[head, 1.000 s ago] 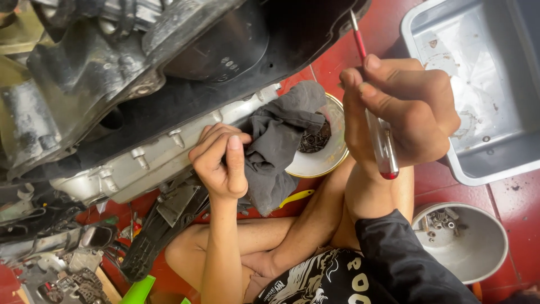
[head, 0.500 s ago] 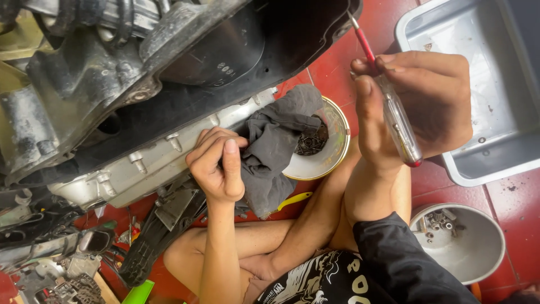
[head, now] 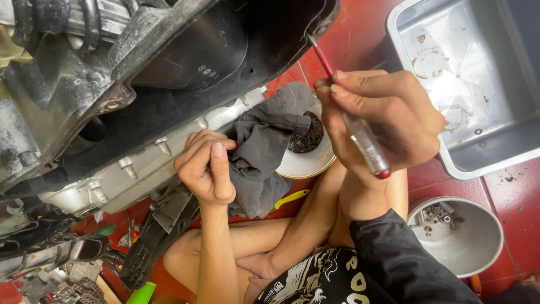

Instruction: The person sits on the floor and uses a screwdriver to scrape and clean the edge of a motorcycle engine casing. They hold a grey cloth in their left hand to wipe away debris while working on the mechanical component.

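Right hand point(head: 388, 121) clenched around a screwdriver point(head: 351, 115) with a clear handle and red shaft, tip raised just under the dark engine cover point(head: 236, 62). Left hand point(head: 205, 166) curled shut on a grey rag point(head: 264, 146), pressed against the silver engine casing point(head: 140, 166) and draped partly over a white bowl point(head: 306, 160). Off to the right on the red floor point(head: 360, 34), a grey plastic tub point(head: 467, 84), and nearer, a metal bowl of bolts point(head: 455, 236).
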